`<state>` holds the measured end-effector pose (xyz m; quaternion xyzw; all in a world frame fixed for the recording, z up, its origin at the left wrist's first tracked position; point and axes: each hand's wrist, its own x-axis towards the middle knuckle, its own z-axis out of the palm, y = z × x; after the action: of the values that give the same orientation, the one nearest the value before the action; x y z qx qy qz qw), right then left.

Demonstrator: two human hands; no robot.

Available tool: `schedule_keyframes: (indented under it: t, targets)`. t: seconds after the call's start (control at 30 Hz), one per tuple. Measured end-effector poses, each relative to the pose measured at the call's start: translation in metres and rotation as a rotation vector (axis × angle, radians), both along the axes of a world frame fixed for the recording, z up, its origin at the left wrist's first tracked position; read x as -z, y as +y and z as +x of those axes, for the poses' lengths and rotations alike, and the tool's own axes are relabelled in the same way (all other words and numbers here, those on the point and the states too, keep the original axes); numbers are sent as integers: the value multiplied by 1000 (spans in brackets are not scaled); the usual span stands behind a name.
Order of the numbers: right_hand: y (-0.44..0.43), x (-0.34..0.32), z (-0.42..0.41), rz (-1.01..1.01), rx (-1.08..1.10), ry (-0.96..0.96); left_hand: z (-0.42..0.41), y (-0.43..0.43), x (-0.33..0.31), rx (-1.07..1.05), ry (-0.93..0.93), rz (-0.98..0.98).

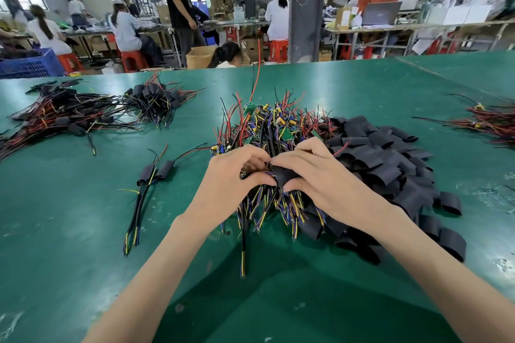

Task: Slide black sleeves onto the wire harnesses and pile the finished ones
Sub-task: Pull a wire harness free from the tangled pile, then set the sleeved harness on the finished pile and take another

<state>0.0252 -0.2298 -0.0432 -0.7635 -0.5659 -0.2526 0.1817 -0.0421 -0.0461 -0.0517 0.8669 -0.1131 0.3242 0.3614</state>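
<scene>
Though half-hidden, sleeve (284, 175) seemingly between fingers (291, 160)

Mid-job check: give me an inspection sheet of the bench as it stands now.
Surface: green table mat, scuffed with pale marks.
Job's things: heap of bare harnesses in the centre; loose sleeves piled to its right; two sleeved harnesses lying left of the hands; sleeved piles far left.
Clutter: another wire bundle at the right edge.
Grippers: left hand grips a harness, mostly hidden; right hand pinches a sleeve against it.
Cables: one red wire sticks up from the heap.
Surroundings: people seated at benches, blue crate, laptop.
</scene>
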Motion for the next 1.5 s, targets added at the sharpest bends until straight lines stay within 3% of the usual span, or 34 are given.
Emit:
schedule_keyframes:
  t: [0.2,0.37,0.43,0.53,0.67,0.83,1.0,1.07,1.17,1.27,1.4,1.5]
  targets:
    - [-1,-5,-2,25,-30,7,-3,2,-8,80,114,-161]
    - [-26,-26,20,336,291,52,-6,22,-22,-103,-84,-315]
    - [-47,-29,39,238,426,194,-7,37,-28,-174,-194,-352]
    - [-76,-24,60,-72,543,432,-6,65,-27,-357,-273,-322]
    - [-82,-13,69,-249,580,566,2,100,-1,-685,0,-5]
    - [-82,-9,75,-297,536,569,4,116,28,-956,469,146]
    - [-80,-6,74,-346,646,507,1,112,25,-1075,677,241]
    - [-79,-7,73,-350,703,489,2,101,16,-1134,627,222]
    - [-77,-7,74,-308,762,462,15,80,-2,-879,336,20]
    - [-77,-8,75,-184,820,406,43,57,-24,-579,198,-97]
    - [-73,-10,71,68,802,317,93,40,-42,-466,287,-50]
    - [-66,-10,65,54,797,224,118,38,-42,-498,439,67]
